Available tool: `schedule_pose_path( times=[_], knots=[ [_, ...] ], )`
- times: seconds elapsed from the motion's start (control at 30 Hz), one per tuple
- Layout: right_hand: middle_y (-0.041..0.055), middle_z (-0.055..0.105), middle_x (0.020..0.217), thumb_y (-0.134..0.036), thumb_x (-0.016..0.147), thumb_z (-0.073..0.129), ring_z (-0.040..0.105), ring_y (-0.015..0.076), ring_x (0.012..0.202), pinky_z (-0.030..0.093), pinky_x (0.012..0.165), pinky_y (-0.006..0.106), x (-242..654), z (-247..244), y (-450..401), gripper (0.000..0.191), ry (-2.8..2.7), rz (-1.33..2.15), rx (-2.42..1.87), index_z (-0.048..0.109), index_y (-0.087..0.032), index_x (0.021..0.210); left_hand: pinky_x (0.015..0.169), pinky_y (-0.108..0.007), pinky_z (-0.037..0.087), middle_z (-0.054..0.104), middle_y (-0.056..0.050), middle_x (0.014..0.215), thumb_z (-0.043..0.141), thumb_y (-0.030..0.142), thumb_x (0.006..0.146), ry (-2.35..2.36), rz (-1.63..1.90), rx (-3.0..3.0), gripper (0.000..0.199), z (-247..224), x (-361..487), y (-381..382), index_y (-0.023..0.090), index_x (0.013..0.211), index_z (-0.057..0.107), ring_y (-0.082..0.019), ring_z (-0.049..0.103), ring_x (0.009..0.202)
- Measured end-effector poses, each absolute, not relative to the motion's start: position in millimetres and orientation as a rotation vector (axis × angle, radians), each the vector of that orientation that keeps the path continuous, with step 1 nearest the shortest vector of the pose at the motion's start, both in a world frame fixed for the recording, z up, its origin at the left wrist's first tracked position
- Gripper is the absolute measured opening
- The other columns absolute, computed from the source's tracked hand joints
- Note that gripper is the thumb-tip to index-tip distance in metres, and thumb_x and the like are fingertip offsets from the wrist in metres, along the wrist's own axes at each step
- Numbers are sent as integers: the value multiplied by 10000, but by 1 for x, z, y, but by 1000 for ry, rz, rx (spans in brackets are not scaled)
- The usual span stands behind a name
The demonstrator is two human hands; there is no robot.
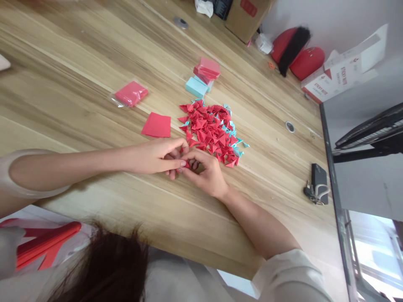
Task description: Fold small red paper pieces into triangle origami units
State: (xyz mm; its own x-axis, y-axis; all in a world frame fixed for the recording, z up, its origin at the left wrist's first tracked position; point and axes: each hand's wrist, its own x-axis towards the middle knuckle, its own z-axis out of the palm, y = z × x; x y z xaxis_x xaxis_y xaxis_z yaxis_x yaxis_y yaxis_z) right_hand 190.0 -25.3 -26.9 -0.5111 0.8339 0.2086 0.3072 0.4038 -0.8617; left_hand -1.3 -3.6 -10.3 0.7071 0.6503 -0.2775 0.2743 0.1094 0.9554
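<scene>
Both hands meet over the wooden table, pinching one small piece of folded red paper (187, 165) between them. My left hand (166, 156) grips it from the left with thumb and fingers, and my right hand (206, 171) from the right; most of the paper is hidden by the fingers. Just beyond my hands lies a heap of folded red paper triangles (209, 130), with light blue folded triangles (234, 140) mixed in along its right side. A few flat red paper squares (157, 125) lie beyond my left wrist.
Farther off are a plastic-wrapped red paper pack (131, 93), blue paper stacks (196, 87) and red paper stacks (208, 68). A black case with keys (319, 180) lies near the right edge. Along the back stand a cardboard box (247, 19) and a sticky-note box (340, 75).
</scene>
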Motion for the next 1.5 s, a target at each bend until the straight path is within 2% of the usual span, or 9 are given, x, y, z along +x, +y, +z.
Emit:
schedule_pose_path(
  times=[1.5],
  knots=[
    [-1,582,722,-244,821,643,474,76,601,426,562,215,190,-27,-25,87,-2014,1053,-956,615,-163,812,577,-275,539,654,-10,708,552,377,871,795,322,1496,213,-11,-1,-3,204,891,430,-171,666,643]
  ],
)
